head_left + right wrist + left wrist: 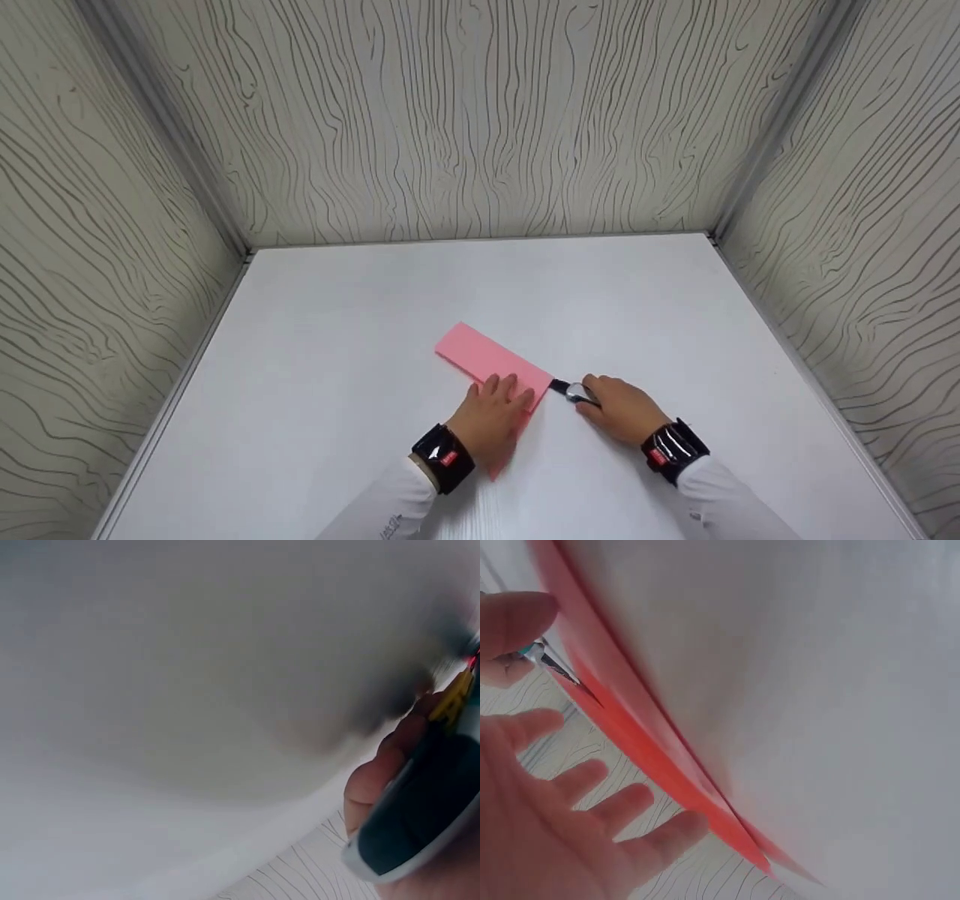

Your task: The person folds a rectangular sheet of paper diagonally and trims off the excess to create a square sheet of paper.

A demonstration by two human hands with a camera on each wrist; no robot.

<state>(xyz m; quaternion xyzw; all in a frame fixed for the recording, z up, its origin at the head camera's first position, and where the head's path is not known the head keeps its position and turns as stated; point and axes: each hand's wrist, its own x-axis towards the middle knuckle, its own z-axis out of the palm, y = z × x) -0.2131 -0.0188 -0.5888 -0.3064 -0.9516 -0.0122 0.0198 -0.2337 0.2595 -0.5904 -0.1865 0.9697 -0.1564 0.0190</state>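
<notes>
Right now, your pink paper (pixel 489 355) lies folded on the table (pixel 337 360), a long strip slanting away from you, with a narrower pointed piece running back toward you beneath your left hand (pixel 489 424). At the strip's right-hand corner the dark tip of the cutter knife (pixel 577 392) meets the paper; from the left wrist view it appears to enter between the layers, though you can't tell how deep it goes. The step in hand looks like slitting the sheet along a fold, and it seems barely begun at that corner. Next, your move calls for a steady, shallow draw of the blade along the crease, with the paper held flat and those left fingers kept out of its path. Your left hand rests palm down, fingers well spread and grasping nothing, their tips on the strip. Your right hand (pixel 622 409) is curled firmly round the cutter's handle, just beside the paper. Black wristbands (pixel 675 450) circle both wrists below white sleeves (pixel 397 499), and wood-grain-patterned panels (pixel 480 135) stand beyond.
</notes>
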